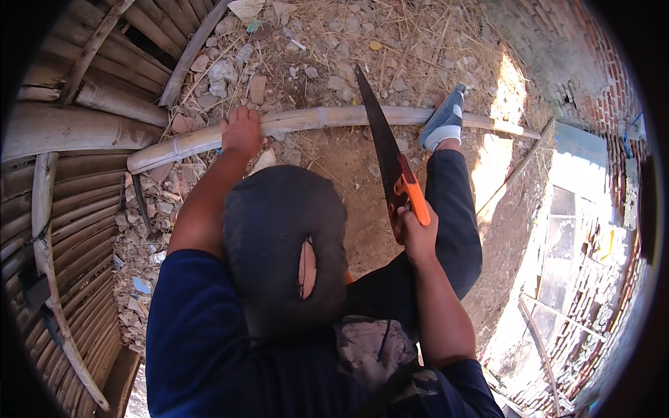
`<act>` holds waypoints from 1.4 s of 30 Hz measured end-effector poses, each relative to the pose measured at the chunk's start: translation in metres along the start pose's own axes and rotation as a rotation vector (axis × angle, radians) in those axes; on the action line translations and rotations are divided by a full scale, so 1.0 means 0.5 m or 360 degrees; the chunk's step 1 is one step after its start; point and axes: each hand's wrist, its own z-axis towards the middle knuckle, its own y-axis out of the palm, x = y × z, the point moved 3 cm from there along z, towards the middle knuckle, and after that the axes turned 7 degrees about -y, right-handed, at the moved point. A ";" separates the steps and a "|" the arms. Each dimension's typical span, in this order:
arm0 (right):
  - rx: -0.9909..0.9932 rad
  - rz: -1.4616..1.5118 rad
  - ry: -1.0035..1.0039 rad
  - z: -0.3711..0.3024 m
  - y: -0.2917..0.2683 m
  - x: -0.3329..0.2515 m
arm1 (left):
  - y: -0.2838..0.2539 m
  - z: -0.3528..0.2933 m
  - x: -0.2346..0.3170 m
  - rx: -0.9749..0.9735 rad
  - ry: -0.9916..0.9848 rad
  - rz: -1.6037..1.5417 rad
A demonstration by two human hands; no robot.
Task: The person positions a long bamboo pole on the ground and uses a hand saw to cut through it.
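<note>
My left hand [242, 130] rests over a long bamboo pole [306, 120], its fingers curled across the top and gripping it. The pole lies crosswise over the rubble. A handsaw [382, 136] with a dark tapered blade and an orange handle is in my right hand [417, 230], fingers closed round the grip. Its blade crosses over the pole, tip pointing away from me; whether the teeth touch the bamboo I cannot tell. Right of the blade, my foot in a grey-blue shoe [444, 120] presses on the pole.
A bamboo slat wall [77, 230] with thicker poles stands close on the left. Broken bricks and stones [223, 73] with dry straw cover the ground beyond the pole. On the right, a thin stick [516, 171] leans near a brick wall [606, 90] and sunlit patches.
</note>
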 end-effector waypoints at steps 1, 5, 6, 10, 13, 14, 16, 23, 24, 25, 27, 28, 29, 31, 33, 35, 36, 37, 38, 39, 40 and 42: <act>0.0012 0.0006 0.0008 -0.007 -0.003 -0.003 | 0.001 0.003 0.002 -0.0014 0.0018 -0.0023; 0.0063 0.0076 -0.0035 -0.019 -0.021 0.003 | 0.039 0.021 -0.017 0.0017 0.0033 -0.0047; 0.0059 0.0077 -0.0037 -0.023 -0.026 0.000 | 0.045 0.023 -0.023 0.0002 0.0044 -0.0042; 0.0058 0.0057 0.0047 -0.040 -0.054 -0.021 | 0.023 0.012 -0.004 -0.0043 0.0121 0.0002; 0.0025 0.0072 0.0124 -0.042 -0.074 -0.002 | 0.032 0.033 -0.011 -0.0152 0.0089 -0.0028; 0.0012 0.0086 0.0143 -0.041 -0.079 0.007 | 0.031 0.038 -0.010 -0.0205 0.0064 -0.0051; 0.0004 0.0095 0.0150 -0.040 -0.087 0.017 | 0.029 0.036 -0.004 -0.0199 0.0053 0.0001; -0.0010 0.0104 0.0215 -0.043 -0.110 0.031 | 0.038 0.033 -0.004 -0.0059 0.0100 0.0087; -0.0014 0.0075 0.0219 -0.045 -0.114 0.032 | 0.038 0.033 -0.002 -0.0092 0.0079 0.0084; -0.0019 0.0047 0.0224 -0.047 -0.118 0.033 | 0.037 0.034 0.000 -0.0125 0.0059 0.0082; -0.0023 0.0013 0.0219 -0.052 -0.120 0.033 | 0.031 0.033 0.004 -0.0161 0.0037 0.0078; -0.0023 0.0008 0.0212 -0.054 -0.118 0.031 | 0.031 0.032 0.003 -0.0167 0.0035 0.0077; -0.0023 0.0001 0.0203 -0.055 -0.117 0.029 | 0.030 0.032 0.003 -0.0172 0.0033 0.0074; -0.0011 0.0006 0.0201 -0.058 -0.115 0.024 | 0.028 0.032 0.002 -0.0188 0.0029 0.0067; -0.0005 0.0020 0.0190 -0.061 -0.114 0.017 | 0.028 0.031 0.002 -0.0175 0.0036 0.0055; -0.0003 0.0049 0.0170 -0.066 -0.117 0.011 | 0.029 0.030 0.001 -0.0133 0.0055 0.0045; -0.0023 0.0062 0.0167 -0.071 -0.119 0.012 | 0.031 0.030 -0.002 -0.0093 0.0072 0.0042; -0.0044 0.0075 0.0165 -0.076 -0.122 0.016 | 0.034 0.029 -0.005 -0.0054 0.0088 0.0039; -0.0061 0.0083 0.0164 -0.079 -0.124 0.018 | 0.035 0.029 -0.003 -0.0017 0.0107 0.0032; -0.0070 0.0095 0.0176 -0.079 -0.125 0.019 | 0.035 0.029 -0.004 -0.0036 0.0101 0.0029; -0.0079 0.0107 0.0188 -0.080 -0.126 0.019 | 0.035 0.030 -0.004 -0.0056 0.0094 0.0026; -0.0096 0.0160 0.0192 -0.080 -0.124 0.021 | 0.035 0.031 -0.004 -0.0081 0.0078 0.0021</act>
